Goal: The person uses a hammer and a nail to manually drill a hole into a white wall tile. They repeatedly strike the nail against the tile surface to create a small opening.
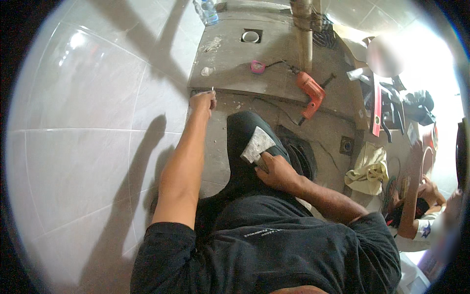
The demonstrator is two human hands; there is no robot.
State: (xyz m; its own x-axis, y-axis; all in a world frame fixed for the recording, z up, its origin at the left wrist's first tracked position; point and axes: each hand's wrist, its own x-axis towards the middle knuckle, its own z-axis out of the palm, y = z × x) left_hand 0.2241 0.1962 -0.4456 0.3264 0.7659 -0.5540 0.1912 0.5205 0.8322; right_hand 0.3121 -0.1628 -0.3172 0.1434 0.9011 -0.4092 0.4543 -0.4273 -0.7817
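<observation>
My left hand (203, 101) is closed, reached out to the corner where the tiled wall meets the raised concrete step. A tiny white tip shows at its fingers; what it belongs to is too small to make out. Over my bent leg, my right hand (278, 172) grips the dark handle of a putty knife (258, 144). The knife's wide blade is smeared with grey-white paste and points up and away from me. Beyond my left hand, a pale blob of paste (207, 71) lies on the step.
An orange power drill (311, 93) lies across the step's edge, near a pink tape measure (257, 67). A round pipe opening (250, 36) and a bottle (210, 12) are farther back. At right are a red level (376, 110), yellowish cloth (368, 169) and another person (416, 196).
</observation>
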